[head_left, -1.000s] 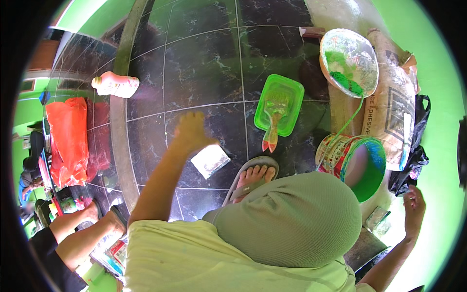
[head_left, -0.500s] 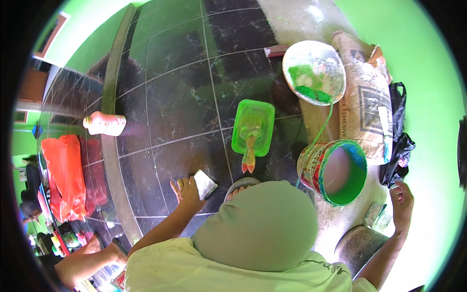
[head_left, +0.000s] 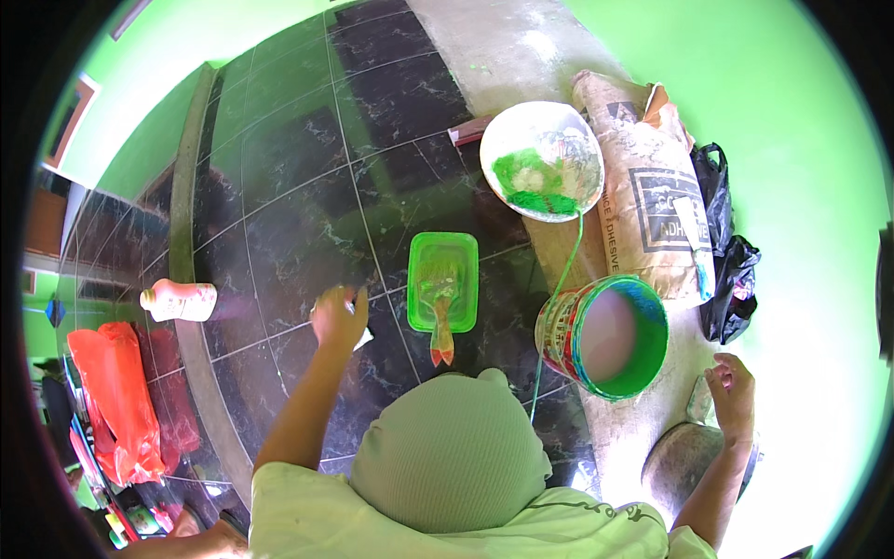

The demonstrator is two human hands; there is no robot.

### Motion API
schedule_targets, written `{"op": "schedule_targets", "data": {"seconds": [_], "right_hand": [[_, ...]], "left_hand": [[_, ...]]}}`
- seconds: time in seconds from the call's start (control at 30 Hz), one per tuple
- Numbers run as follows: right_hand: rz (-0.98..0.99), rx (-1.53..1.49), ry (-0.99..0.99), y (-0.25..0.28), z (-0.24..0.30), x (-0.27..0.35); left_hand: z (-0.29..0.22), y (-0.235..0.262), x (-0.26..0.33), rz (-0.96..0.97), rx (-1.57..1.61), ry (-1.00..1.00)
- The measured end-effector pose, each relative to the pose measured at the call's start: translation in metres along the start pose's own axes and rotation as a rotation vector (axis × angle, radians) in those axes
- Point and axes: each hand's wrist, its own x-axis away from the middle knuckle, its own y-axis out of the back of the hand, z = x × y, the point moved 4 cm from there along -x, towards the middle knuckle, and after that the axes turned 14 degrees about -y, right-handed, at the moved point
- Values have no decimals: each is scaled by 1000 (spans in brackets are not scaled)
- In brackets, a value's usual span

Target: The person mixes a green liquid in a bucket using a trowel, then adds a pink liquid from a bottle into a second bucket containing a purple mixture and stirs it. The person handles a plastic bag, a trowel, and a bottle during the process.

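Observation:
My left hand (head_left: 339, 317) is low over the dark marbled floor tiles, its fingers closed on a whitish flat pad (head_left: 362, 338) that shows only at the edge of the palm. To the right of that hand lies a green plastic tray (head_left: 470, 279). A wide paintbrush (head_left: 441, 323) rests in it, its wooden handle with red tips over the near rim. My right hand (head_left: 733, 391) hangs by the bright green wall, fingers curled in, and I see nothing in them. Left of it stands a paint bucket (head_left: 556, 343) holding pale liquid.
A white basin (head_left: 495, 149) smeared with green sits behind the bucket, beside a paper sack (head_left: 643, 140). Black plastic bags (head_left: 729, 303) lie along the wall. At left are a pinkish bottle (head_left: 186, 301) and a red bag (head_left: 116, 401). Another person's leg (head_left: 200, 542) shows at lower left.
The view has shifted. My left hand has moved forward over the tiles with the pad, which is now mostly covered. My right hand's fingers are more curled.

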Motion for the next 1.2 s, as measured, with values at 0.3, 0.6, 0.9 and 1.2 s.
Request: {"op": "schedule_targets", "data": {"seconds": [0.3,0.6,0.9,1.2], "right_hand": [[-32,15,-28,5,29,6],[14,53,-12,-14,43,-9],[57,15,76,-35,62,-27],[27,20,24,-32,20,-33]], "left_hand": [[-172,-32,-241,334,1004,169],[-235,-66,-215,347,1302,158],[-252,-73,-154,265,1276,385],[-210,-48,-121,390,1293,471]]}}
